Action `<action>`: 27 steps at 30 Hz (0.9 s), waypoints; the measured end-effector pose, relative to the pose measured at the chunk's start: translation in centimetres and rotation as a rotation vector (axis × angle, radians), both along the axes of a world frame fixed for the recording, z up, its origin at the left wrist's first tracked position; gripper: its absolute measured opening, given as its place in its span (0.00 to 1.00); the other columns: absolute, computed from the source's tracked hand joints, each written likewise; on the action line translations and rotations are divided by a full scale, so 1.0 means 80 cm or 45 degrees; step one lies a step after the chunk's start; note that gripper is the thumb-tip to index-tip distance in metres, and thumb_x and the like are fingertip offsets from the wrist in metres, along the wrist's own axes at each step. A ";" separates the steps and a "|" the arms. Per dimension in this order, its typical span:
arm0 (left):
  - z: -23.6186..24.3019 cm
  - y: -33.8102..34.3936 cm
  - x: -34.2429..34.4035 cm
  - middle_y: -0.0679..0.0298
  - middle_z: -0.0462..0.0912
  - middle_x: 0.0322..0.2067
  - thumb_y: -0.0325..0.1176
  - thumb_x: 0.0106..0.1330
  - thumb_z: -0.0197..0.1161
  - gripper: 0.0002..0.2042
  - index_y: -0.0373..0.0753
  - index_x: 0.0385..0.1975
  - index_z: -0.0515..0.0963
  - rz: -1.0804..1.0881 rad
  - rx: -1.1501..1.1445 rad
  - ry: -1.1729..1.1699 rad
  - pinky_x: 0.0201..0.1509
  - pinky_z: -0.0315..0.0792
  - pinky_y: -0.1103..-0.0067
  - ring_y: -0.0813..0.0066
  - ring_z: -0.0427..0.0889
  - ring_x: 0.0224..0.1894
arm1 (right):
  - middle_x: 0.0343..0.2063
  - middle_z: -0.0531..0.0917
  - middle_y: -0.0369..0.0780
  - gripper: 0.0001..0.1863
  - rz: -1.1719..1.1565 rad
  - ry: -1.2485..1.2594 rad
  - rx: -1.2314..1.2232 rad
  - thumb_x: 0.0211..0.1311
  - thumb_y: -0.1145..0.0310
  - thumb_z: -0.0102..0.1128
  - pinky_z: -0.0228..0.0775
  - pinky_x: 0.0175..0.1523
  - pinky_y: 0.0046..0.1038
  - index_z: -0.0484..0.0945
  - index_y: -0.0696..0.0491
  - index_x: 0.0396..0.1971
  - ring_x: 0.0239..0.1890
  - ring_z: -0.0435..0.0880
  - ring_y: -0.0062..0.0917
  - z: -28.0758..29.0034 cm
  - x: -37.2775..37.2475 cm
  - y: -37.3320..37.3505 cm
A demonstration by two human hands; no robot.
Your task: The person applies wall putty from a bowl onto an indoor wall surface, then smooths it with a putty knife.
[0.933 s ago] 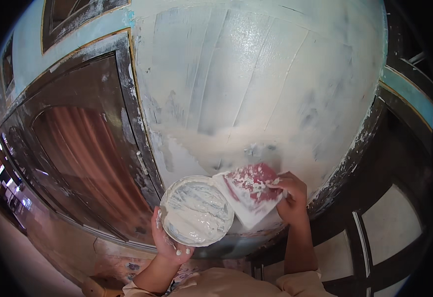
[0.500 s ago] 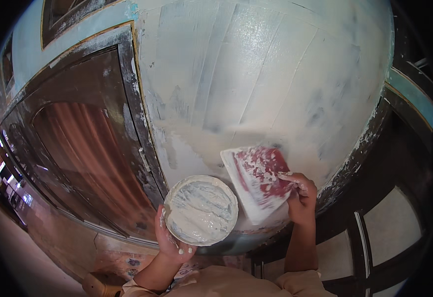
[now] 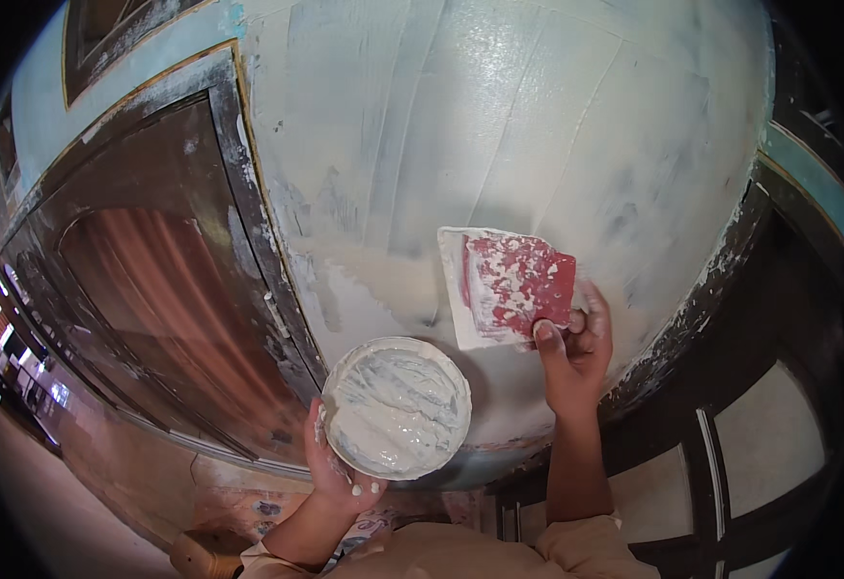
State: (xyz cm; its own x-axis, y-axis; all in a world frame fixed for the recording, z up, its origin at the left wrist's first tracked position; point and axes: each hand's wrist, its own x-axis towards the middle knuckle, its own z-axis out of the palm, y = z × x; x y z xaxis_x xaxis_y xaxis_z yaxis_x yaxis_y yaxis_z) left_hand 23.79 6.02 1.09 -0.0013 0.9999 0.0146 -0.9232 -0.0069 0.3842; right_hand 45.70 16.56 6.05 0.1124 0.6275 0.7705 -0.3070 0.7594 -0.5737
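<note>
My left hand [image 3: 337, 465] is wrapped round the lower left side of a shallow round bowl [image 3: 333, 436], with specks of putty on its fingers. Wet off-white putty [image 3: 398, 415] is smeared across the inside of the bowl. Up and to the right, my right hand [image 3: 581, 352] pinches a red putty spreader [image 3: 523, 285] by its lower right corner, thumb in front and the fingers partly hidden behind. Putty is spattered over the spreader's red face and coats its pale left edge. Behind both stands a wall [image 3: 422, 145] streaked with whitish putty; whether the spreader touches it I cannot tell.
A dark door frame [image 3: 248, 207] with a reddish curtain [image 3: 166, 280] behind it runs along the left. On the right is another dark frame [image 3: 677, 333] with pale panels [image 3: 769, 434]. A wooden piece of furniture [image 3: 200, 557] sits at lower left.
My right hand has lifted the spreader up the wall and turned it more upright, its thumb now on the front. The bowl in my left hand has barely moved.
</note>
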 end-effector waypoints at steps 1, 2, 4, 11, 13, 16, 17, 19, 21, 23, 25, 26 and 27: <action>0.002 0.001 0.002 0.55 0.69 0.62 0.58 0.68 0.45 0.33 0.39 0.64 0.64 -0.007 0.014 -0.011 0.66 0.63 0.59 0.53 0.70 0.61 | 0.45 0.80 0.44 0.24 -0.058 -0.012 -0.028 0.63 0.82 0.57 0.73 0.45 0.21 0.64 0.62 0.58 0.45 0.79 0.19 0.001 -0.001 0.001; 0.006 0.002 0.004 0.55 0.69 0.62 0.58 0.68 0.45 0.33 0.39 0.64 0.64 -0.018 0.015 -0.009 0.66 0.63 0.59 0.53 0.70 0.61 | 0.44 0.80 0.43 0.21 -0.053 -0.024 -0.035 0.63 0.80 0.58 0.72 0.46 0.21 0.66 0.63 0.54 0.44 0.79 0.19 0.000 0.000 0.000; 0.010 0.002 0.008 0.55 0.69 0.62 0.58 0.68 0.45 0.33 0.40 0.64 0.64 -0.005 0.018 0.004 0.66 0.63 0.59 0.53 0.70 0.61 | 0.43 0.81 0.43 0.19 -0.066 -0.055 -0.026 0.63 0.80 0.58 0.72 0.47 0.21 0.66 0.62 0.52 0.43 0.79 0.19 -0.011 0.001 0.000; 0.016 0.002 0.026 0.57 0.68 0.62 0.59 0.67 0.45 0.32 0.41 0.63 0.65 -0.038 0.047 -0.037 0.65 0.64 0.59 0.53 0.70 0.61 | 0.32 0.76 0.36 0.14 -0.175 -0.114 -0.006 0.60 0.81 0.60 0.70 0.43 0.20 0.65 0.59 0.42 0.38 0.74 0.14 -0.016 -0.001 -0.013; 0.011 0.003 0.027 0.57 0.68 0.62 0.58 0.67 0.46 0.32 0.41 0.63 0.65 -0.010 0.002 -0.043 0.65 0.64 0.59 0.53 0.70 0.61 | 0.31 0.72 0.34 0.15 -0.230 -0.124 0.010 0.58 0.82 0.61 0.69 0.43 0.18 0.65 0.59 0.41 0.35 0.71 0.13 -0.018 -0.002 -0.015; 0.016 0.004 0.037 0.57 0.70 0.61 0.58 0.67 0.46 0.32 0.41 0.63 0.65 0.020 0.026 -0.011 0.65 0.64 0.60 0.55 0.70 0.61 | 0.29 0.69 0.33 0.15 -0.301 -0.209 -0.030 0.57 0.83 0.62 0.68 0.41 0.17 0.66 0.58 0.39 0.33 0.67 0.12 -0.023 0.003 -0.017; 0.020 0.003 0.041 0.57 0.69 0.61 0.58 0.67 0.46 0.32 0.41 0.63 0.65 0.046 0.030 0.008 0.66 0.64 0.60 0.55 0.70 0.61 | 0.29 0.69 0.33 0.15 -0.321 -0.247 -0.039 0.56 0.83 0.62 0.68 0.40 0.17 0.66 0.58 0.39 0.32 0.66 0.12 -0.024 0.004 -0.017; 0.022 0.003 0.046 0.57 0.69 0.61 0.58 0.67 0.46 0.32 0.41 0.63 0.65 0.036 0.028 -0.027 0.66 0.63 0.61 0.55 0.70 0.61 | 0.29 0.69 0.34 0.15 -0.274 -0.241 0.006 0.56 0.83 0.63 0.67 0.40 0.16 0.66 0.58 0.39 0.32 0.66 0.12 -0.031 0.010 -0.012; 0.017 0.003 0.047 0.57 0.69 0.61 0.58 0.67 0.46 0.32 0.41 0.63 0.65 0.027 0.022 -0.043 0.66 0.63 0.60 0.55 0.69 0.62 | 0.28 0.69 0.34 0.15 -0.280 -0.276 0.013 0.56 0.82 0.63 0.67 0.39 0.16 0.66 0.58 0.39 0.32 0.66 0.12 -0.034 0.013 -0.011; 0.020 0.002 0.053 0.57 0.69 0.61 0.58 0.67 0.46 0.32 0.41 0.63 0.65 0.062 0.018 0.001 0.66 0.63 0.60 0.54 0.70 0.62 | 0.28 0.71 0.35 0.16 -0.230 -0.232 -0.001 0.56 0.82 0.63 0.68 0.39 0.17 0.66 0.58 0.39 0.31 0.68 0.12 -0.038 0.016 -0.009; 0.022 0.002 0.056 0.57 0.69 0.61 0.58 0.67 0.46 0.32 0.41 0.63 0.65 -0.007 0.074 -0.073 0.66 0.63 0.59 0.54 0.70 0.61 | 0.28 0.73 0.36 0.16 -0.231 -0.334 0.035 0.55 0.82 0.63 0.68 0.37 0.18 0.66 0.58 0.39 0.31 0.69 0.13 -0.041 0.023 -0.006; 0.026 0.002 0.061 0.56 0.69 0.61 0.58 0.67 0.46 0.32 0.41 0.63 0.65 0.024 0.020 -0.036 0.66 0.63 0.59 0.53 0.70 0.61 | 0.27 0.78 0.40 0.15 -0.304 -0.411 0.057 0.56 0.80 0.63 0.71 0.35 0.21 0.67 0.58 0.39 0.28 0.76 0.16 -0.044 0.030 -0.004; 0.024 0.003 0.061 0.56 0.69 0.61 0.58 0.67 0.46 0.32 0.40 0.63 0.65 0.009 0.032 -0.066 0.65 0.63 0.58 0.53 0.70 0.61 | 0.27 0.78 0.40 0.15 -0.294 -0.409 0.058 0.56 0.80 0.63 0.71 0.35 0.21 0.67 0.58 0.39 0.28 0.76 0.16 -0.044 0.033 -0.002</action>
